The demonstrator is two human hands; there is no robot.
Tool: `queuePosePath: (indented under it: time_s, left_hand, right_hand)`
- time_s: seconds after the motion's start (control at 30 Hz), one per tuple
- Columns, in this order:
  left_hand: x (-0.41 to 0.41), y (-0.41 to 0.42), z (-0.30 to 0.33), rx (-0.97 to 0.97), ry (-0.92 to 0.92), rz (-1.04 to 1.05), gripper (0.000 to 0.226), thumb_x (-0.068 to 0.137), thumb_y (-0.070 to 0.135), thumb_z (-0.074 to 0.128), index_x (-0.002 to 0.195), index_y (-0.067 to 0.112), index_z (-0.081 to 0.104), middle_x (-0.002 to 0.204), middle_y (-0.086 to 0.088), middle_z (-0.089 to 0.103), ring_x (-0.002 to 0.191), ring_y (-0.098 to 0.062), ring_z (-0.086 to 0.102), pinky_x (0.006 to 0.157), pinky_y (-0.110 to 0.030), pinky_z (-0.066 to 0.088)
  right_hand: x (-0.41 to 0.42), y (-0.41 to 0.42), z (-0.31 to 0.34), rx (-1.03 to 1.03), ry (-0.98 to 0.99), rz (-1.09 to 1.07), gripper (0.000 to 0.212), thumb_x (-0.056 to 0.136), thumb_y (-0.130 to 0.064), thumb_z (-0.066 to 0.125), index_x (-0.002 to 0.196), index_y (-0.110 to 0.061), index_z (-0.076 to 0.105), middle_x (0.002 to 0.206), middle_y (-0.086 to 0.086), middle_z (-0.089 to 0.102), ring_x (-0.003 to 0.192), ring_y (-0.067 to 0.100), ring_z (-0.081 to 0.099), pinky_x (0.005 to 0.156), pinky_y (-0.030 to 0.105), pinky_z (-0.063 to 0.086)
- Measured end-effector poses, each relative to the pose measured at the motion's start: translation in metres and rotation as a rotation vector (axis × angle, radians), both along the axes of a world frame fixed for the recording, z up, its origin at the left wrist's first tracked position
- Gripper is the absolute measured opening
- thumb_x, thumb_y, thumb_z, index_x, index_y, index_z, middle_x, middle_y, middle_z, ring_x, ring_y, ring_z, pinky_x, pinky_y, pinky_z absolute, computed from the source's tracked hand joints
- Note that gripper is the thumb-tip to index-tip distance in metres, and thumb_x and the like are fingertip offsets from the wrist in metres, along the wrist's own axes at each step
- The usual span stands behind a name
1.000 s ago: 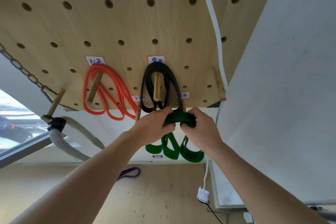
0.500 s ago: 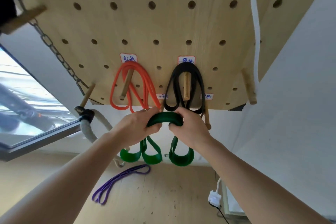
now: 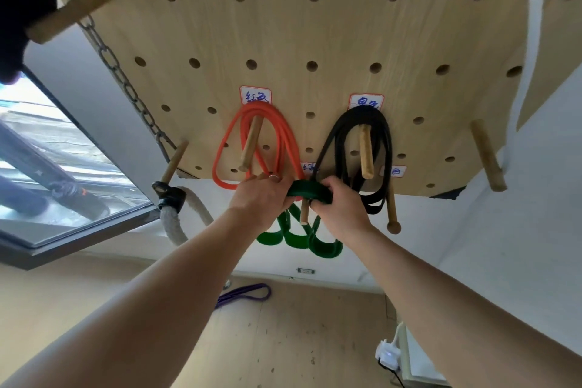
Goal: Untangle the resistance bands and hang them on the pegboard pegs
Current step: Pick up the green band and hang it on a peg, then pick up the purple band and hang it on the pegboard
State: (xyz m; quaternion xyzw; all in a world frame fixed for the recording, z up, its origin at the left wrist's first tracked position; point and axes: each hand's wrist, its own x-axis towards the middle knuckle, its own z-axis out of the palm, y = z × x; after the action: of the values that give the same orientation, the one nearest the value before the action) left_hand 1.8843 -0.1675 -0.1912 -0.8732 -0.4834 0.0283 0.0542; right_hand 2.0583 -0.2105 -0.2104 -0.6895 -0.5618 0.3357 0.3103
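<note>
Head view: on the pegboard an orange band hangs on its peg at left. Just right, the left hand and right hand both grip the green band looped over a lower peg. Farther right hangs a black band. A purple band lies on the floor.

A metal chain hung at the left beside a window. A thick white rope dangled below. A white power strip lay on the wooden floor.
</note>
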Motion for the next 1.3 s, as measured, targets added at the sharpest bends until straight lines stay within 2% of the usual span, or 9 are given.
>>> queuePosePath:
  time_s: [0.2,0.4,0.57,0.7,0.8,0.87,1.03,1.17,1.3]
  left_hand:
    - [0.017,-0.001,-0.012,0.082,0.221,-0.004,0.043,0.109,0.046,0.033,0.131,0.014,0.050,0.115,-0.004,0.067,0.108,-0.026,0.068,0.083,-0.036,0.052]
    - [0.015,-0.006,-0.028,0.095,0.104,0.030,0.039,0.108,0.036,0.047,0.138,0.012,0.043,0.107,-0.001,0.066,0.092,-0.021,0.070,0.067,-0.030,0.047]
    - [0.014,-0.014,-0.023,0.008,-0.080,0.114,0.044,0.105,0.044,0.048,0.137,0.013,0.042,0.112,-0.004,0.063,0.094,-0.024,0.069,0.070,-0.032,0.051]
    - [-0.003,-0.030,-0.013,-0.005,-0.232,0.111,0.033,0.104,0.033,0.050,0.128,0.013,0.043,0.111,-0.006,0.065,0.090,-0.025,0.067,0.068,-0.033,0.053]
    - [-0.030,-0.050,-0.017,-0.043,-0.339,0.142,0.033,0.102,0.027,0.052,0.130,0.013,0.041,0.114,-0.005,0.062,0.085,-0.025,0.064,0.061,-0.033,0.050]
    - [-0.053,-0.067,-0.033,-0.089,-0.344,0.213,0.029,0.105,0.029,0.048,0.129,0.014,0.041,0.114,-0.004,0.061,0.084,-0.024,0.065,0.061,-0.034,0.054]
    - [-0.113,-0.109,-0.130,-0.252,-0.246,0.350,0.026,0.105,0.031,0.048,0.127,0.018,0.045,0.125,-0.007,0.067,0.096,-0.029,0.071,0.078,-0.044,0.062]
    - [-0.155,-0.126,-0.252,-0.367,-0.106,0.504,0.032,0.100,0.029,0.050,0.130,0.021,0.051,0.128,-0.003,0.065,0.102,-0.026,0.066,0.082,-0.034,0.052]
    - [-0.197,-0.129,-0.406,-0.491,0.021,0.599,0.041,0.097,0.032,0.053,0.135,0.020,0.048,0.130,-0.006,0.062,0.111,-0.028,0.062,0.088,-0.038,0.050]
  right_hand:
    - [0.000,-0.001,-0.010,0.108,-0.217,0.017,0.030,0.093,-0.012,0.067,0.122,-0.014,0.059,0.110,0.007,0.070,0.103,0.030,0.068,0.088,0.041,0.057]
    - [-0.005,-0.004,-0.024,0.206,-0.518,0.117,0.038,0.098,-0.018,0.064,0.134,-0.010,0.056,0.130,0.011,0.060,0.112,0.034,0.066,0.090,0.042,0.056]
    - [-0.007,-0.013,-0.020,0.223,-0.642,0.113,0.061,0.094,-0.021,0.069,0.148,-0.006,0.044,0.145,0.014,0.049,0.103,0.030,0.070,0.078,0.034,0.058]
    - [-0.014,-0.034,-0.016,0.321,-0.597,0.085,0.066,0.086,-0.007,0.072,0.146,-0.006,0.045,0.144,0.014,0.049,0.088,0.028,0.072,0.064,0.025,0.052]
    - [-0.024,-0.057,-0.024,0.459,-0.430,-0.009,0.046,0.082,0.001,0.074,0.124,-0.006,0.055,0.125,0.013,0.059,0.077,0.024,0.069,0.060,0.010,0.038]
    - [-0.035,-0.076,-0.039,0.494,-0.322,-0.032,0.037,0.084,0.002,0.072,0.114,-0.010,0.054,0.113,0.010,0.061,0.076,0.019,0.066,0.057,0.009,0.041]
    - [-0.079,-0.115,-0.138,0.236,-0.210,0.135,0.038,0.087,-0.007,0.066,0.110,-0.025,0.041,0.107,-0.004,0.049,0.077,0.016,0.056,0.056,0.034,0.052]
    - [-0.115,-0.115,-0.256,-0.145,-0.295,0.319,0.046,0.098,-0.027,0.057,0.141,-0.027,0.041,0.140,-0.003,0.047,0.122,0.020,0.054,0.096,0.034,0.050]
    - [-0.157,-0.082,-0.393,-0.343,-0.350,0.511,0.067,0.099,-0.036,0.059,0.158,-0.023,0.030,0.158,-0.002,0.037,0.142,0.022,0.040,0.114,0.038,0.039]
